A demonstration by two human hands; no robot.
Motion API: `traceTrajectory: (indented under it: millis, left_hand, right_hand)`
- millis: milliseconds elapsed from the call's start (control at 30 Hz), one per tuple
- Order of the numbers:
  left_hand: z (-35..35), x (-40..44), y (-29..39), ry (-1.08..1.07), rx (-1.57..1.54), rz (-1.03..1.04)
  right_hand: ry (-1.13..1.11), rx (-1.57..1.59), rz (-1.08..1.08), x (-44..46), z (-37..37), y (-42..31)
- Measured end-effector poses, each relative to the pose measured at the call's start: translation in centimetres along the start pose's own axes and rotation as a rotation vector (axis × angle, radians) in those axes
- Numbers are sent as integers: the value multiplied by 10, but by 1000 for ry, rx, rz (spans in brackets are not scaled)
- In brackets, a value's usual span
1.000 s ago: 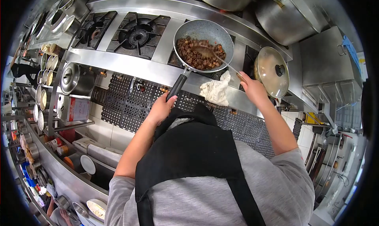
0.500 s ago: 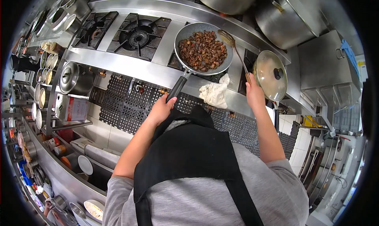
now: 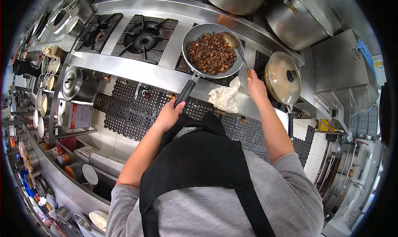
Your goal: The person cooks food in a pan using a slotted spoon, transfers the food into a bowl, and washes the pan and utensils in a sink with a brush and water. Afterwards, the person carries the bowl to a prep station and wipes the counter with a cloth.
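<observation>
My left hand is wrapped round the black handle of a grey frying pan, which rests over a burner. Chopped browned food covers much of the pan's base. My right hand grips the wooden handle of a metal spatula, whose head lies inside the pan at its right side, at the edge of the food. A crumpled white cloth sits on the stove's front edge between my hands. Right of my right hand is a covered pan with a glass lid.
Two bare burners are left of the pan. Large steel pots stand behind and to the right. A lidded pot and small food containers are at the left. Part of another person shows at lower left.
The spatula came out of the food to the pan's right rim, then moved back left inside the pan with my right hand. The food is more gathered. My left hand stayed on the handle.
</observation>
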State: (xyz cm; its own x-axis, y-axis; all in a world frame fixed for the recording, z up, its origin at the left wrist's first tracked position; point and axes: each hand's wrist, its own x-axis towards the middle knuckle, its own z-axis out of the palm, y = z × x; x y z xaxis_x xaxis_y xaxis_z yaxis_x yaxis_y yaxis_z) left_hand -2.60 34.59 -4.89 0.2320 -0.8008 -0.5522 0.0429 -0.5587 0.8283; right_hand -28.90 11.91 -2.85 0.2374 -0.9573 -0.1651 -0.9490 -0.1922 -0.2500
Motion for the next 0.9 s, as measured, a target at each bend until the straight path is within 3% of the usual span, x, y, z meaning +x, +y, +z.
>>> traceTrajectory:
  millis: [33,100,133,200,233,300,433,500,600,700,900]
  left_hand:
    - [0,0,0,-11,-15,4]
    - [0,-1,3,-7,0,-2]
    - [0,-2,4,-2,16,-7]
    - [0,-2,4,-2,17,-12]
    - [-1,-2,4,-2,16,-17]
    - [-1,1,2,6,46,-5]
    - [-1,1,0,1,28,13]
    - [0,2,0,-3,17,-3]
    - [-1,0,3,-10,16,-14]
    - [0,-4,9,-6,30,-18]
    - [0,-1,2,-12,-2,4]
  right_hand:
    - [-1,1,2,6,2,-1]
    - [-77,188,-239,14,8,0]
    - [-77,188,-237,11,5,2]
    - [-130,329,-431,2,-5,5]
    - [-130,328,-431,-5,-17,2]
    - [-251,420,-198,-17,-41,-4]
    - [-105,129,-161,-1,-11,-11]
    - [-213,223,-243,-12,-2,-26]
    - [-176,268,-377,-38,-12,-26]
    - [-245,346,-275,-63,-38,-26]
    - [-197,14,-151,-50,-28,-19]
